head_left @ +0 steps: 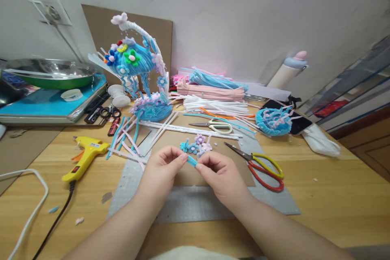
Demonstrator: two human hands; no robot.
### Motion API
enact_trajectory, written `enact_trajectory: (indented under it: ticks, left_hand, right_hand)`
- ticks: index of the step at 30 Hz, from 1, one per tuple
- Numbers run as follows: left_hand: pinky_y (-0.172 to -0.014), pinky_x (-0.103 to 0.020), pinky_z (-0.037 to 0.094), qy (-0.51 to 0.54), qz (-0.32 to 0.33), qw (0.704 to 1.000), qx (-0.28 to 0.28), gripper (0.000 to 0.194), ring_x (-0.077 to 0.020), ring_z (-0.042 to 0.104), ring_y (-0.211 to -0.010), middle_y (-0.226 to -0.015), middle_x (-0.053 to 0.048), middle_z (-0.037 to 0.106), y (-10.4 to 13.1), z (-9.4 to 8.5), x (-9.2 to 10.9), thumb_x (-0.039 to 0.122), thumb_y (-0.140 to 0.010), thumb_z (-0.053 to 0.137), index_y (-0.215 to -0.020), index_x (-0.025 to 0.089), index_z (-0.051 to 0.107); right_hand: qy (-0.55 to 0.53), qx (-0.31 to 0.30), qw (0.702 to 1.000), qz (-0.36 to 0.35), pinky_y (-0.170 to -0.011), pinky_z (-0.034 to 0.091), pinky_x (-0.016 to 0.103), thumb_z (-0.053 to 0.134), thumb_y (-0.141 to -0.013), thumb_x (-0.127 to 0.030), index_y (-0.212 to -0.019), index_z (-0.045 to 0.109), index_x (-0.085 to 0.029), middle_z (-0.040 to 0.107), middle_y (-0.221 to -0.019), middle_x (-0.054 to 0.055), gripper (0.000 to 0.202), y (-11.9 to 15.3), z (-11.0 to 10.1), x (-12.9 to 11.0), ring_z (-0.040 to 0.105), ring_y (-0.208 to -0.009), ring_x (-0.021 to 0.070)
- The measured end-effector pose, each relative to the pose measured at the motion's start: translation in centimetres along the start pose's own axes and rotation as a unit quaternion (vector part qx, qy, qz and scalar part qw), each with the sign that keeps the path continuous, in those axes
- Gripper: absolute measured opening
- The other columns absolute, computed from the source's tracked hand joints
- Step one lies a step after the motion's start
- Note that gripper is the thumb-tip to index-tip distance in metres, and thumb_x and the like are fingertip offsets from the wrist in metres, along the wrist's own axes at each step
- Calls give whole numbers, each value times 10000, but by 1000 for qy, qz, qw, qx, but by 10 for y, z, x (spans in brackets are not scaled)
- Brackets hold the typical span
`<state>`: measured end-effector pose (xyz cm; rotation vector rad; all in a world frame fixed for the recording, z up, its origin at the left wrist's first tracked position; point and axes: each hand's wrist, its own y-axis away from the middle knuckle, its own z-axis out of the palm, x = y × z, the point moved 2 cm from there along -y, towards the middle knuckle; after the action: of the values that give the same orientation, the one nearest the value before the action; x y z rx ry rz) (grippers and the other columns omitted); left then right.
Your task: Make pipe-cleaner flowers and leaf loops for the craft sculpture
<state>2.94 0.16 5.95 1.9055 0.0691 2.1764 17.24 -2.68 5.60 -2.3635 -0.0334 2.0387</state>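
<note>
Between my hands is a short blue pipe cleaner point(191, 161), folded or doubled. My left hand point(166, 166) pinches its left end between thumb and forefinger. At its right end, my right hand point(221, 174) holds it in a pinch too. Just beyond my fingers, small blue flowers point(192, 148) and lilac flowers point(200, 139) made of pipe cleaner lie on a brown cardboard sheet point(240, 170). Scissors with yellow and red handles point(258, 166) rest beside my right hand, blades half on the cardboard.
A yellow glue gun point(87, 154) lies at left with its black cord. White-handled scissors point(217, 125) and pipe cleaner bundles point(213, 89) are behind. A blue flower-covered fuzzy model point(146, 61) stands back left; a blue fuzzy piece point(272, 122) sits at right. A grey mat point(201, 207) lies underneath.
</note>
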Motion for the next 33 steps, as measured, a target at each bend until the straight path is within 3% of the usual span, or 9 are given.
enact_trajectory:
  ticks: [5,11,15,17,21,25,33]
  left_hand:
    - [-482,-199,256,57,-90,993,-44,264,-65,348,-462,-481,66,451,0,3,0,344,-649,704,-623,159,517]
    - [-566,-206,339,80,-55,994,-56,276,-79,457,-560,-665,31,555,-2,5,7,323,-666,734,-854,159,618]
    - [-581,-209,348,48,-36,994,-92,253,-87,451,-556,-589,34,551,0,6,4,348,-665,742,-805,156,657]
    - [-588,-210,355,50,-29,993,-101,252,-88,462,-554,-574,37,558,1,5,3,356,-667,743,-808,164,661]
    - [-621,-230,399,70,-22,986,-149,277,-112,549,-595,-646,6,633,1,6,3,349,-659,757,-837,162,656]
    - [-652,-274,452,109,-18,973,-205,281,-154,625,-602,-649,-16,672,-1,11,10,349,-635,775,-782,148,646]
    - [-643,-251,443,112,1,976,-188,309,-125,587,-600,-636,6,648,-16,20,28,298,-514,845,-678,150,630]
  right_hand:
    - [-11,0,1000,-8,-497,298,212,560,-731,-227,-615,549,-153,450,-557,-40,138,-1,2,2,380,-527,86]
    - [-130,-19,988,75,-432,177,207,596,-751,-293,-646,509,-168,333,-491,-86,185,-2,1,11,225,-448,55]
    - [-161,-25,983,88,-425,143,211,620,-739,-297,-639,511,-159,346,-482,-87,202,-1,4,12,215,-441,48]
    - [-214,-49,969,113,-426,136,210,628,-730,-287,-637,497,-159,367,-483,-86,206,-1,6,11,219,-437,44]
    - [-345,-118,913,184,-428,119,207,640,-715,-270,-670,460,-170,434,-504,-78,211,2,9,7,224,-411,32]
    - [-383,-143,885,222,-435,115,200,643,-720,-253,-716,456,-177,444,-519,-79,202,0,7,-2,218,-404,25]
    - [-313,-132,928,153,-437,117,207,652,-722,-270,-662,471,-154,412,-522,-67,224,-15,-7,-27,238,-445,33]
